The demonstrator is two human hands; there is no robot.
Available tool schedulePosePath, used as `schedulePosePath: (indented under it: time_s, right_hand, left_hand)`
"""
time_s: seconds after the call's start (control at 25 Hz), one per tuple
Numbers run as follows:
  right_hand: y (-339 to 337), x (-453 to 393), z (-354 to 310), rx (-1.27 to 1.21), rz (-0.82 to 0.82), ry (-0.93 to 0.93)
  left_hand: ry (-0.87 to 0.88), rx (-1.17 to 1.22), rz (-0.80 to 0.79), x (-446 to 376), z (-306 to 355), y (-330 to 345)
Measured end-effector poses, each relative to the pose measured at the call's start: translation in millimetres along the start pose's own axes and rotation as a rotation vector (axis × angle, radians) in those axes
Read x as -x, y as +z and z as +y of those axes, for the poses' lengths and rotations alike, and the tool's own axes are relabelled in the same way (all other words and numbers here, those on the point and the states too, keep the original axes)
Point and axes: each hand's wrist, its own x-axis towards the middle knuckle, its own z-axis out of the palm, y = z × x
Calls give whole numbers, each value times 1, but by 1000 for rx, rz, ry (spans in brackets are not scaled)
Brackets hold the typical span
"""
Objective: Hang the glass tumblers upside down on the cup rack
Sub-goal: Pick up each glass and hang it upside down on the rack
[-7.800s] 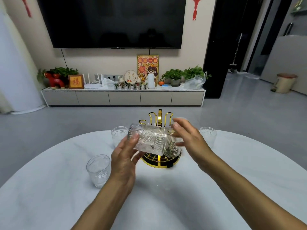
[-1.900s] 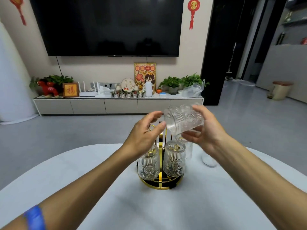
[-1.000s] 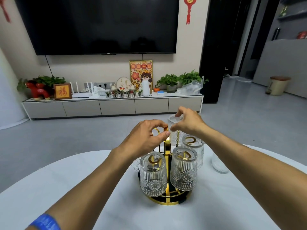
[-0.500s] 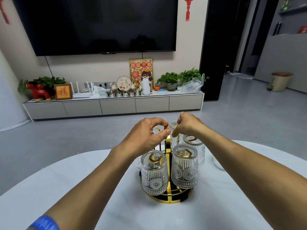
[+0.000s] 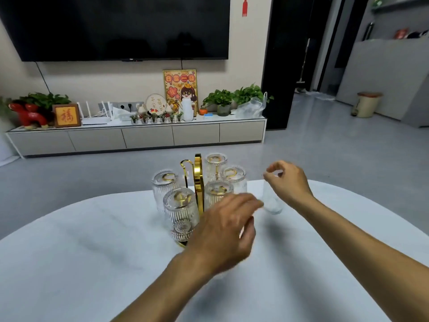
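The gold cup rack [image 5: 198, 180] stands mid-table with several ribbed glass tumblers [image 5: 181, 213] hung upside down on its hooks. One gold hook [image 5: 185, 164] at the back left is bare. To the right of the rack, one glass tumbler [image 5: 272, 202] stands upright on the table. My right hand [image 5: 289, 183] is at its rim, fingers curled and pinching it. My left hand [image 5: 226, 231] hovers in front of the rack's right side, blurred, fingers apart and holding nothing. It hides the rack's base and the lower part of one tumbler.
The white oval table [image 5: 92, 252] reaches from the rack to the near edge. Beyond it lie grey floor and a low TV cabinet [image 5: 139, 138] with plants and ornaments under a wall-mounted screen. A bin [image 5: 368, 104] stands far right.
Both hands have left the top of the rack, where the last tumbler now hangs. My right hand moved right to the upright tumbler's rim. My left hand dropped in front of the rack.
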Motion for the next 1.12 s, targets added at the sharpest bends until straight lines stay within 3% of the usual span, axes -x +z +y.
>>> schedulePosePath:
  time_s: [0.04, 0.12, 0.2, 0.4, 0.68, 0.8, 0.88, 1.0, 1.12]
  right_hand:
    - [-4, 9, 16, 22, 1, 42]
    - [-5, 22, 41, 70, -29, 98]
    - [-2, 30, 57, 95, -61, 114]
    - [18, 33, 81, 328, -157, -52]
    - [12, 23, 75, 382, -111, -124]
    - [-10, 42, 66, 319, -113, -131]
    - [-27, 64, 53, 154, -106, -160]
    - [-50, 93, 12, -219, -177, -120]
    - [-52, 114, -35, -575, -298, -45]
  left_hand:
    - [-2, 11, -149, 16, 11, 22]
    - [-173, -11, -454, 43, 14, 57]
    - [-281, -79, -606, 69, -2, 80]
    - [-208, -166, -607, 94, -22, 108]
    - [-275, -91, -529, 97, -25, 111]
    - [-328, -52, -471, 96, -17, 107]
    - [-465, 82, -370, 94, -1, 102]
    - [-792, 597, 3, 79, 41, 74]
    - [-880, 963, 412, 58, 63, 29]
